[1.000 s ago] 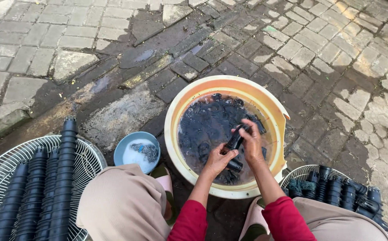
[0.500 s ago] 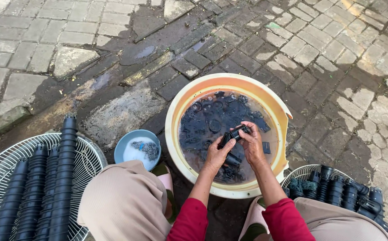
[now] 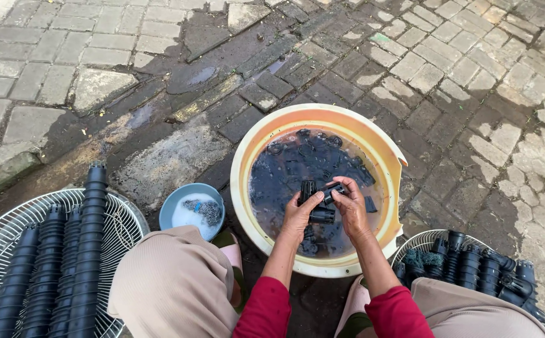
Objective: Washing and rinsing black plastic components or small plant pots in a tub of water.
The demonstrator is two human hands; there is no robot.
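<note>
A cream-orange basin (image 3: 386, 149) of dark water stands on the paving in front of me, with several small black plastic pots floating in it. Both my hands are over the near side of the water. My left hand (image 3: 299, 216) grips a short stack of black pots (image 3: 310, 189). My right hand (image 3: 351, 206) pinches another small black pot (image 3: 331, 189) beside that stack. Both sleeves are red, and my knees in beige trousers frame the basin.
A small blue bowl (image 3: 178, 203) with foamy water and a scrubber sits left of the basin. A white wire fan guard (image 3: 125, 225) at lower left carries long stacks of black pots (image 3: 89, 250). Another wire guard (image 3: 423, 241) at lower right holds more black pots (image 3: 479, 266). Wet brick paving surrounds everything.
My hands have lifted slightly from the water and separated the pots, the right hand pulling one pot away from the stack in the left.
</note>
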